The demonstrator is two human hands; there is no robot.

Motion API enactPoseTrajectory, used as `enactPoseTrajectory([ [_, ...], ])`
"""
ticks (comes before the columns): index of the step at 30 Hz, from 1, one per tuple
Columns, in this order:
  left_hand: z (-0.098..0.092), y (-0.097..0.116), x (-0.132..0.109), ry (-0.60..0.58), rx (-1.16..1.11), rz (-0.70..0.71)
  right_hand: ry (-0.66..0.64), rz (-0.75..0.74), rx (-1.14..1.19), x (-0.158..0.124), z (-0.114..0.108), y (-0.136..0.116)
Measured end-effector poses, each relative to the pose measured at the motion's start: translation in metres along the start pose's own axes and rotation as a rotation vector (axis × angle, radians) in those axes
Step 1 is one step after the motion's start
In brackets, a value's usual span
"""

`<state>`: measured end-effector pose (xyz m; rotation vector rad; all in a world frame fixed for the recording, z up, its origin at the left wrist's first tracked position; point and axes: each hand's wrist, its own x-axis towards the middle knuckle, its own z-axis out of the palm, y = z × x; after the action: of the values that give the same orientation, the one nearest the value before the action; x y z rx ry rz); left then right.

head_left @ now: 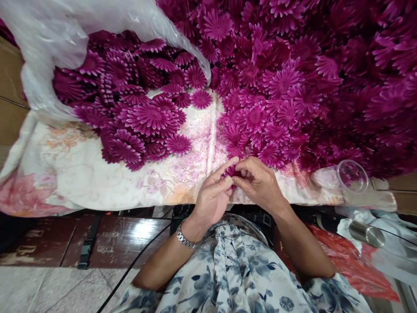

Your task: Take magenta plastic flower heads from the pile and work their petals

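Note:
Between my two hands, just above the table's front edge, is a small magenta artificial flower (230,171), partly covered by fingers. My left hand (215,193) pinches it from the left, thumb and fingers closed around its petals. From the right, my right hand (257,178) has its thumb and index finger pressed together at the flower's edge. What lies between the right fingertips, apart from the petals, is too small to make out. Behind the hands spreads a large heap of magenta flowers (280,108). A smaller pile of flat petal layers (146,119) lies to the left.
A floral tablecloth (78,169) covers the table. The left pile spills from a clear plastic bag (42,65). A transparent cup (353,176) lies on its side at the right. Below are a metal flask (366,234), a red plastic bag (355,261) and a dark cable (133,265).

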<state>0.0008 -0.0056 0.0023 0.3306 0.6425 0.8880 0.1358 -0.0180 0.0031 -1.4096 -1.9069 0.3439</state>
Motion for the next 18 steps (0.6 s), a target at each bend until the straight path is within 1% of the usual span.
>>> enactPoseTrajectory([
  [2,-0.002,-0.003,-0.001,-0.005,0.046,0.006,-0.005,0.018,0.041,-0.001,0.002,-0.001],
  [5,-0.003,-0.006,0.000,0.018,0.071,0.041,0.002,0.005,0.074,-0.001,0.000,-0.004],
  [7,-0.003,-0.007,0.000,0.031,0.073,0.052,0.063,-0.007,0.009,0.001,-0.008,-0.001],
  [9,-0.003,-0.006,0.000,0.044,0.055,0.053,0.201,-0.009,-0.187,0.005,-0.026,0.008],
  [11,-0.003,-0.004,0.000,0.051,0.020,0.040,0.366,0.022,-0.459,0.010,-0.048,0.021],
  [12,-0.003,-0.003,0.000,0.054,0.004,0.028,0.425,0.045,-0.582,0.012,-0.058,0.027],
  [14,-0.003,0.000,0.001,0.054,-0.010,0.001,0.489,0.067,-0.737,0.014,-0.072,0.032],
  [16,-0.002,0.002,0.002,0.052,-0.011,-0.010,0.505,0.027,-0.732,0.012,-0.069,0.027],
  [18,-0.001,0.002,0.003,0.061,-0.018,-0.008,0.407,-0.051,-0.559,0.007,-0.053,0.014],
])
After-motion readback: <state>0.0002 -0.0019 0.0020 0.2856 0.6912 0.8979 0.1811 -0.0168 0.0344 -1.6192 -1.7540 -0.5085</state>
